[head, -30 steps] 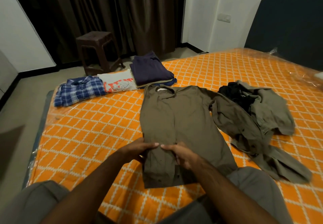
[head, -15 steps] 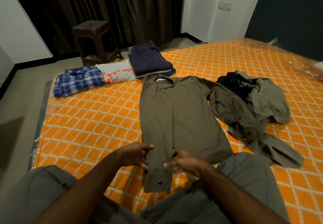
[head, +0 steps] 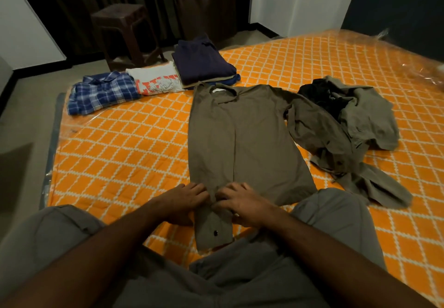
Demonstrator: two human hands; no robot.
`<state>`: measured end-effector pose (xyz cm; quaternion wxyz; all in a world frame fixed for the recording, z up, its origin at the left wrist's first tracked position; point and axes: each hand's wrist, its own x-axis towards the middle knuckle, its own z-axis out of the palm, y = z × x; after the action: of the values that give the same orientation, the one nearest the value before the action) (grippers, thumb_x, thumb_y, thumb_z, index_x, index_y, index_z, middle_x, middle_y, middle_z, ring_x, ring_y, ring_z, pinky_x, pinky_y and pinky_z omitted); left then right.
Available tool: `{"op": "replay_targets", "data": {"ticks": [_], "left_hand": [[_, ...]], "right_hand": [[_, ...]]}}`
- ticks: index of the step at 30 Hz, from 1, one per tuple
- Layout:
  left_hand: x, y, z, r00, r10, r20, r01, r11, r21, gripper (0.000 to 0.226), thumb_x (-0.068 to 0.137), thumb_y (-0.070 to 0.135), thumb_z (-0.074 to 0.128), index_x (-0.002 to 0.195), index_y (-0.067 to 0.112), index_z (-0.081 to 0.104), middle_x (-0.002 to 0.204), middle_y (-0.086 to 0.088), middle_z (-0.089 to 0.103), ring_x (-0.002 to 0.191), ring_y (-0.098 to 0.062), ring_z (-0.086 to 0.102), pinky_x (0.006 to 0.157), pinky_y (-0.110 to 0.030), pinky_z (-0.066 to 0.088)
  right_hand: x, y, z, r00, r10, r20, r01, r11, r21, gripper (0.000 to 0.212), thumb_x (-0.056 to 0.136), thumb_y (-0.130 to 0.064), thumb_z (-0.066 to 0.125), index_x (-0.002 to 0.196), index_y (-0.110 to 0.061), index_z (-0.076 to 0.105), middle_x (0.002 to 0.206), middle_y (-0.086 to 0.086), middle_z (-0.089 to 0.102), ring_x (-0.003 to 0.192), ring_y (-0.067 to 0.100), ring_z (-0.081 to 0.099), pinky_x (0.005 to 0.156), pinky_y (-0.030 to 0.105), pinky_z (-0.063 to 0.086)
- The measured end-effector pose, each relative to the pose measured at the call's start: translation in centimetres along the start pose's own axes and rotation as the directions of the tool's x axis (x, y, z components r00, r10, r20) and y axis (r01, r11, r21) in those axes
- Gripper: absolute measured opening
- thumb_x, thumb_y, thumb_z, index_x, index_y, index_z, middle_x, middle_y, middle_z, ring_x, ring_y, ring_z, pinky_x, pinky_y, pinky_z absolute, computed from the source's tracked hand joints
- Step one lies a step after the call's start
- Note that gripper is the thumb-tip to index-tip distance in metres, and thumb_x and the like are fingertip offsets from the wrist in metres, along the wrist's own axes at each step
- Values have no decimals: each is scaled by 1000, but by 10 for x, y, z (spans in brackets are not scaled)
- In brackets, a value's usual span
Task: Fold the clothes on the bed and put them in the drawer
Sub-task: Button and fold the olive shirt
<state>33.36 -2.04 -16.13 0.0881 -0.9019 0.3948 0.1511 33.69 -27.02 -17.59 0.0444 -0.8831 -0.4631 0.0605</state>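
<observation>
Both hands, left (head: 186,198) and right (head: 240,202), pinch the shirt's (head: 240,139) folded sleeve (head: 213,223). Folding is midway. Next, probably, the other side needs folding in.

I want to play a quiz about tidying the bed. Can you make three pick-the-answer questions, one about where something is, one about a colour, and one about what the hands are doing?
1. Where is the blue checked folded shirt?
A. at the bed's far left corner
B. on the brown stool
C. on the floor

2. What colour is the patterned bed cover?
A. green
B. orange with white lines
C. plain grey

3. What are the left hand and right hand doing?
A. lifting the stool
B. hanging idle in the air
C. resting on the low end of the long olive-brown shirt

Answers:
1 A, it lies beside the white printed folded top, near the mattress corner.
2 B, orange squares with a white grid show all over.
3 C, both hands sit on the cloth near its buttoned cuff; whether they pinch it is unclear.
</observation>
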Motion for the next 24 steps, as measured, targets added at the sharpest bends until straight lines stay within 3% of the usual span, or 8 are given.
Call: {"op": "replay_targets", "data": {"ticks": [4, 7, 9, 11, 14, 17, 20, 24], "left_hand": [[4, -2, 2, 998, 44, -40, -43, 999, 10, 73, 81, 61, 67, 136, 21, 40, 133, -3, 44, 111, -23, 47, 82, -35, 42], [4, -5, -6, 1000, -16, -17, 10, 946, -324, 79, 77, 79, 56, 136, 28, 47, 124, 10, 45, 107, -7, 43, 81, -21, 33], [5, -5, -14, 995, -101, 3, 79, 752, -655, 53, 83, 70, 56, 119, 30, 60, 109, 19, 54, 92, 7, 49, 78, -16, 36], [6, -5, -17, 956, -286, 57, 173, 398, -901, 26, 98, 46, 56, 105, 25, 70, 102, 16, 67, 87, 6, 61, 78, -19, 45], [12, -6, -9, 813, -544, 208, 252, 7, -968, 39, 105, 40, 44, 95, 8, 65, 90, -2, 65, 79, -17, 61, 69, -26, 45], [19, -8, -5, 736, -641, 219, 318, 42, -947, 34, 104, 30, 51, 80, 7, 60, 71, -9, 52, 62, -19, 49, 62, -34, 37], [23, -7, -9, 753, -626, 203, 346, 114, -931, 36, 102, 28, 54, 73, 9, 55, 64, -8, 44, 57, -19, 43, 58, -33, 32], [22, -11, -21, 753, -619, 224, 280, -7, -960, 30, 96, 40, 63, 103, 11, 57, 84, -12, 65, 65, -18, 60, 47, -23, 43]], "right_hand": [[5, 0, 2, 996, 36, -76, -28, 994, 108, 28, 93, -29, 57, 117, -31, 72, 119, -4, 65, 109, 19, 55, 90, 36, 41], [11, 8, -6, 948, 317, 23, -271, 767, 582, 32, 94, -10, 57, 65, -24, 62, 65, -13, 60, 65, -1, 54, 65, 20, 36], [20, 18, -5, 847, 526, 78, -374, 484, 791, 46, 94, -2, 57, 53, -22, 46, 45, -14, 46, 47, -4, 43, 54, 23, 32], [29, 24, 2, 719, 681, 135, -428, 281, 859, 45, 95, -7, 61, 53, -20, 50, 44, -13, 49, 45, -3, 45, 54, 25, 37], [40, 23, 8, 581, 786, 211, -485, 127, 865, 35, 94, -24, 69, 61, -16, 58, 55, -2, 57, 45, 10, 56, 46, 24, 47], [45, 24, 8, 561, 805, 191, -518, 161, 840, 24, 90, -27, 71, 70, -18, 60, 59, -2, 61, 45, 17, 61, 45, 29, 52], [45, 25, 6, 573, 809, 129, -530, 246, 812, 19, 87, -26, 73, 84, -27, 54, 70, -5, 61, 63, 21, 64, 61, 41, 58], [43, 21, -3, 610, 792, -25, -462, 381, 801, 26, 89, -21, 70, 107, -27, 53, 74, -7, 57, 76, 18, 61, 75, 36, 52]]}}
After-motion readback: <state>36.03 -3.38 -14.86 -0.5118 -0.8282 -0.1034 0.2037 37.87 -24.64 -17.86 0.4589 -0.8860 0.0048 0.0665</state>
